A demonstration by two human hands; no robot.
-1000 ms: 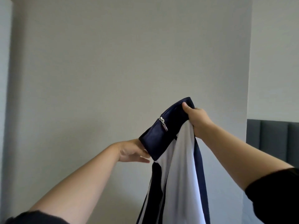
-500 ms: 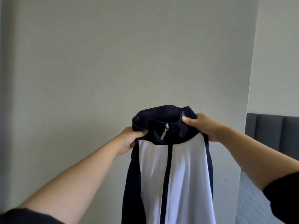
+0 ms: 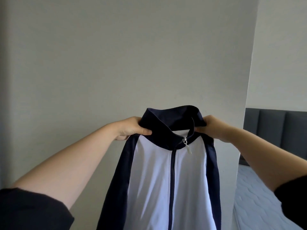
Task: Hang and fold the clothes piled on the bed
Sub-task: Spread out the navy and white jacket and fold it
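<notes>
Left hand (image 3: 132,128) and right hand (image 3: 211,128) pinched the jacket (image 3: 166,180) at its collar (image 3: 172,123), fingers curled tight; slick fabric risked slipping, zipper pull (image 3: 188,149) snagging.

A white zip-up fabric jacket (image 3: 149,180) with a navy stand-up collar (image 3: 167,123), navy sleeves and a navy zip strip hangs upright in the air, its front facing the camera. It is zipped almost to the collar, with the silver zip pull (image 3: 188,147) dangling. The left hand (image 3: 132,128) and right hand (image 3: 211,127) grip the collar's two sides.
</notes>
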